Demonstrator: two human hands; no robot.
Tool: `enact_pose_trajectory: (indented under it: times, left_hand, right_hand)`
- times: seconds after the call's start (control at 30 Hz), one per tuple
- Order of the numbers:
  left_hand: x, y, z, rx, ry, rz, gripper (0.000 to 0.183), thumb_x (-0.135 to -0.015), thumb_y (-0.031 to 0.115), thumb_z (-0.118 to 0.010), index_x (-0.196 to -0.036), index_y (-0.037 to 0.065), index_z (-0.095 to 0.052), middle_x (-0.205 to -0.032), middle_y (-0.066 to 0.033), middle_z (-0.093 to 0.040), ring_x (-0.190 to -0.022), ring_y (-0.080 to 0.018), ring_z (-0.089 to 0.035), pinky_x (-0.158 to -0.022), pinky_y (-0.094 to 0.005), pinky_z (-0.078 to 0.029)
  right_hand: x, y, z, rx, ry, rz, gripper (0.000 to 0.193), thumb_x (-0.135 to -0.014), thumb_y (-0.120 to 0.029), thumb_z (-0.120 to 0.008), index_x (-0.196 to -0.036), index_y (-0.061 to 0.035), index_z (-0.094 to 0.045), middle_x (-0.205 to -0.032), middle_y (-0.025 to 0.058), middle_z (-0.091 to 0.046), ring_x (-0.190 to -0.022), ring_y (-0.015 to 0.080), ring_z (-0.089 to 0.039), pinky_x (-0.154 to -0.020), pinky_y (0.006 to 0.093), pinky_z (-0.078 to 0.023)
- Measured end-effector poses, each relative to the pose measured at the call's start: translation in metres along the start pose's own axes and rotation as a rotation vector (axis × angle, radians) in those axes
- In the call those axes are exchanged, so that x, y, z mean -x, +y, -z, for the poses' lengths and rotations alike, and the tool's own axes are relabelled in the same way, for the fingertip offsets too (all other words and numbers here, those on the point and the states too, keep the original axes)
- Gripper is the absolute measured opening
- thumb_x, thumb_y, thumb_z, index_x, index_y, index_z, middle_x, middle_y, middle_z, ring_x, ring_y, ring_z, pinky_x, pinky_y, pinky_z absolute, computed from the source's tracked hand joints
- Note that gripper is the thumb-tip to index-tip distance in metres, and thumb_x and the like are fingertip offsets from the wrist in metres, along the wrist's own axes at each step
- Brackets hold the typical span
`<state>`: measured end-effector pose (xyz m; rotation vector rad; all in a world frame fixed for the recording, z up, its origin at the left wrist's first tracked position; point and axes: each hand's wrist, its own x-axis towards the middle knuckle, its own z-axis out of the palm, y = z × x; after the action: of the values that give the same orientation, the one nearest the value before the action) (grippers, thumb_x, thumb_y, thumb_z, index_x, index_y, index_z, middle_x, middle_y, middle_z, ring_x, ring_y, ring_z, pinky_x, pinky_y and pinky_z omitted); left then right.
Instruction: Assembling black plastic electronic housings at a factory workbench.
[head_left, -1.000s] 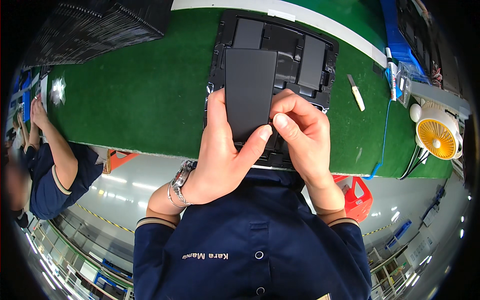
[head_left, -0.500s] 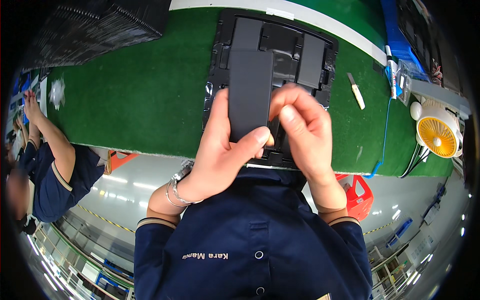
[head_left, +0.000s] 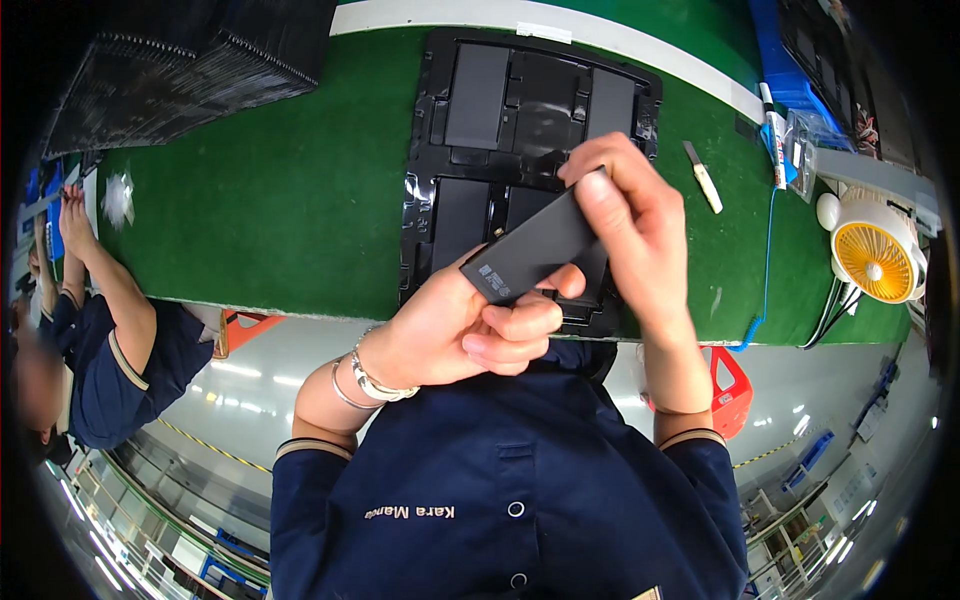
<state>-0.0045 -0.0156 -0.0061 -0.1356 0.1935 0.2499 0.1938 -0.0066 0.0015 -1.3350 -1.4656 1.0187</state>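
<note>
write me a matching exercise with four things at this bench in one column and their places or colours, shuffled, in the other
1. slab with pale print
2. knife
3. fan
4. tray

A. white body, yellow front
B. held in the left hand and right hand
C. black, with flat dark pieces in its compartments
D. lying on the green bench, between tray and fan

Pairs: 1-B, 2-D, 3-A, 4-C

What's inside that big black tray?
Flat black slabs lie in the tray. The left hand, right hand and held slab hide whatever lies under them.
</note>
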Motion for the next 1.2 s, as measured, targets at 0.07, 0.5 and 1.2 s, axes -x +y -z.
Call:
enact_pose_trajectory:
  times: [0.07, 0.5, 1.2]
  left_hand:
    - [0.003, 0.006, 0.003, -0.072, 0.058, -0.071, 0.029, -0.103, 0.024, -0.032, -0.110, 0.004, -0.051, -0.060, 0.0079, -0.031, -0.045, -0.0037, -0.028, -0.043, -0.0198, -0.023]
    - [-0.036, 0.076, 0.007, -1.992, 0.719, -0.566, 0.063, -0.096, 0.016, -0.060, -0.147, -0.006, -0.030, -0.079, -0.0102, -0.058, -0.068, -0.0209, -0.060, -0.064, -0.0334, -0.048]
    - [-0.010, -0.004, -0.014, -0.889, 0.449, -0.745, 0.034, -0.105, 0.016, -0.043, -0.135, 0.003, -0.037, -0.110, -0.0101, -0.059, -0.095, -0.0138, -0.060, -0.089, -0.0312, -0.050]
  right_hand:
    - [-0.012, 0.006, 0.014, -0.012, 0.017, 0.052, 0.016, -0.092, -0.015, -0.065, -0.095, 0.0010, -0.064, -0.091, 0.0067, -0.061, -0.083, 0.0152, -0.058, -0.075, 0.0283, -0.046]
    - [-0.044, 0.032, 0.056, 1.039, -0.288, 0.435, 0.058, -0.071, -0.025, -0.083, -0.118, -0.0010, -0.059, -0.133, 0.0162, -0.057, -0.129, 0.0352, -0.051, -0.110, 0.0448, -0.041]
    - [0.025, -0.011, -0.009, 0.121, 0.179, 0.275, 0.011, -0.084, 0.002, -0.069, -0.093, 0.0007, -0.063, -0.100, 0.0134, -0.064, -0.087, 0.0239, -0.064, -0.078, 0.0342, -0.051]
